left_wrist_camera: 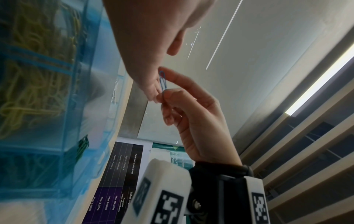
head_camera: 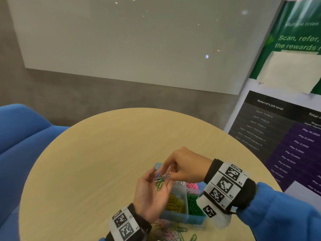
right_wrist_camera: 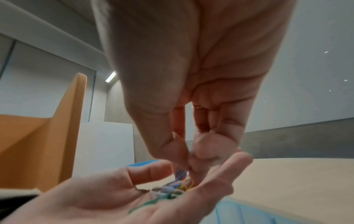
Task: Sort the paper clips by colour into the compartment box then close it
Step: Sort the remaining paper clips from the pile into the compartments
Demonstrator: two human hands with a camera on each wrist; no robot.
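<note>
**Picking a blue clip from my palm**

My left hand [head_camera: 152, 193] lies palm up above the translucent blue plastic compartment box [head_camera: 184, 218], fingers relaxed and flat, carrying a small mixed heap of wire paper clips [head_camera: 160, 180] in green, white, yellow and blue. My right hand [head_camera: 185, 166] reaches down into that heap, thumb and forefinger pinching a slim blue paper clip [left_wrist_camera: 162, 81] that stands nearly upright against my left fingers.

The box sits open on the round pale wooden table [head_camera: 97, 153], just under both hands. Its near compartments hold yellow clips [head_camera: 174, 203] and green clips [head_camera: 194, 204]; behind them lie white ones [head_camera: 179, 183] and pink ones [head_camera: 192, 185]. More loose clips [head_camera: 166, 230], mostly pink, are scattered on the table in front of the box.
</note>
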